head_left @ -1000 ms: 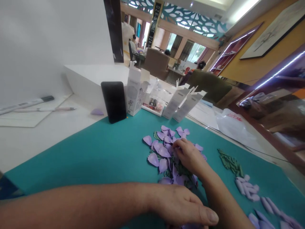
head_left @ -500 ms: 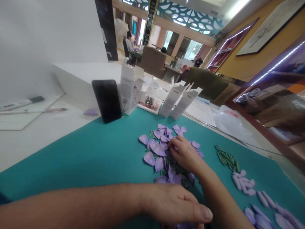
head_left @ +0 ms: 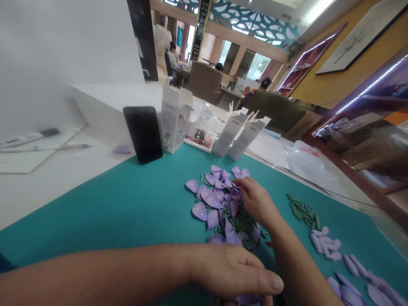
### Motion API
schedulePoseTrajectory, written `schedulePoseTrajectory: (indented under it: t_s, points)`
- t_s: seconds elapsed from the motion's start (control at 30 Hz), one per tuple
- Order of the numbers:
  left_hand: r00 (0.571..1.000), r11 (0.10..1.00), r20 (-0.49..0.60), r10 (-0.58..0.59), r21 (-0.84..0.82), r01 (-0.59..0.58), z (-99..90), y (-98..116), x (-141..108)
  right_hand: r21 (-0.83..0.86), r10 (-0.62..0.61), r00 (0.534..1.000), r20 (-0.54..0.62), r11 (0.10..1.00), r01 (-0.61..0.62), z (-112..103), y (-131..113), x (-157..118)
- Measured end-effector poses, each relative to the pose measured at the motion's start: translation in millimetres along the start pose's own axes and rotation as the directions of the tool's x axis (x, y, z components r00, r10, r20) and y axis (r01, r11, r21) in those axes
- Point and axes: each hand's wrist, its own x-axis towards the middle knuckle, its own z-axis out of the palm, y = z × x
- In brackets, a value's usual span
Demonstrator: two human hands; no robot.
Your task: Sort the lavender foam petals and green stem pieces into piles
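Loose purple petals (head_left: 213,199) lie in a heap on the green mat, mixed with dark green pieces (head_left: 240,223). At the heap's upper right edge, my right hand (head_left: 256,199) has its fingers loosely stretched over the petals, with nothing visible in them. A small curled purple piece (head_left: 235,193) lies beside its fingers. My left hand (head_left: 232,272) is low in the view, in front of the heap. Its fingers curl under, closed around a purple petal (head_left: 249,299) that shows below the thumb; most of those fingers are hidden.
Green strips (head_left: 302,211), pale purple pieces (head_left: 325,244) and larger purple petals (head_left: 349,295) lie on the mat (head_left: 127,212) at right. Behind stand a black tablet-like object (head_left: 143,134), a white box (head_left: 174,121) and two narrow boxes (head_left: 230,131). Tiny red pieces (head_left: 269,244) lie near my right forearm.
My right hand has shifted right and its fingers have loosened, uncovering the curled purple piece and more green pieces. My left hand has stayed nearly still.
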Motion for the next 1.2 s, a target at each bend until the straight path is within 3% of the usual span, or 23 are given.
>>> schedulePoseTrajectory:
  t_s: [0.13,0.3,0.5,0.67,0.87,1.03,1.1,1.2]
  points:
    - [1.0,1.0,-0.011,-0.004,0.002,0.004,0.7,0.2,-0.2,-0.124,-0.083,0.996,0.013,0.989,0.084,15.2,0.5,-0.7]
    - [1.0,1.0,-0.016,0.013,0.001,-0.013,1.0,-0.2,-0.6,0.11,-0.174,0.984,0.028,0.979,0.17,16.4,-11.2,-2.2]
    - [1.0,1.0,-0.01,0.013,-0.01,-0.013,1.2,-1.0,0.9,0.177,0.038,0.992,-0.118,0.984,-0.017,-3.0,3.7,0.5]
    - [1.0,1.0,0.003,0.027,-0.007,-0.027,-0.1,-3.0,2.8,0.086,0.112,0.993,-0.039,0.99,-0.108,-8.7,7.4,0.3]
    - [0.999,0.999,0.02,0.035,0.007,-0.035,-1.7,-3.0,3.0,-0.054,0.196,0.97,0.147,0.98,-0.19,-9.2,-9.2,-1.8]
    - [1.0,1.0,-0.008,0.023,0.017,-0.023,-0.1,-1.0,1.1,0.062,0.152,0.979,0.133,0.985,-0.161,-9.0,-15.6,-3.2]
    - [1.0,0.999,-0.012,0.025,0.021,-0.025,0.5,-0.9,0.7,0.044,0.126,0.987,0.098,0.99,-0.131,-8.7,-13.6,-2.7]
    - [1.0,0.999,-0.004,0.025,0.025,-0.025,0.3,-1.4,1.1,0.007,0.031,0.99,0.136,0.999,-0.032,-4.2,-11.0,-1.4]
